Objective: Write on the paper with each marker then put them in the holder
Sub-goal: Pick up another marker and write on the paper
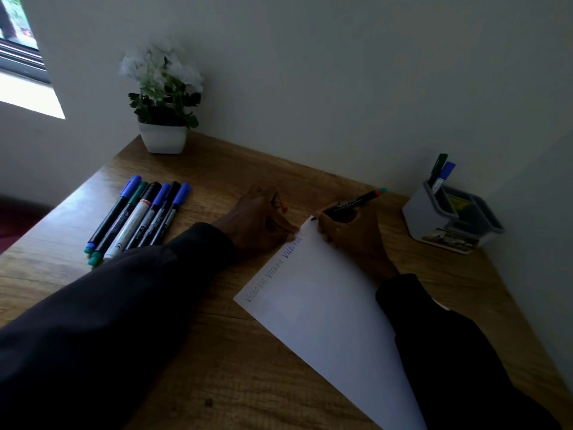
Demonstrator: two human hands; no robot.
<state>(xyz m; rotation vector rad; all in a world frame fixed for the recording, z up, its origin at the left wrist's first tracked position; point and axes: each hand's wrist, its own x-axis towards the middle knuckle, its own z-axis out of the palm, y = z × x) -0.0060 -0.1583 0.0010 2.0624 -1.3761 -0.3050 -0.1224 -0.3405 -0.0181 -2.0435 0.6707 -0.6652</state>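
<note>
Right hand [347,226] grip closed on a black marker [356,203], tip at the far corner of the paper [325,311] on the surface [217,367]. Left hand [260,218] grip pins the paper's edge, fingers curled. Six markers [139,215] lie left; holder [449,218] right, two markers inside.

Paper [335,321] partly under right sleeve [440,352]; its writing [273,271] unreadable.

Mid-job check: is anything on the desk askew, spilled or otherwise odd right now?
Nothing spilled or damaged. The paper lies diagonally across the desk, pinned by the left hand, while the right hand holds a marker at its far corner. That looks like a deliberate writing angle.
</note>
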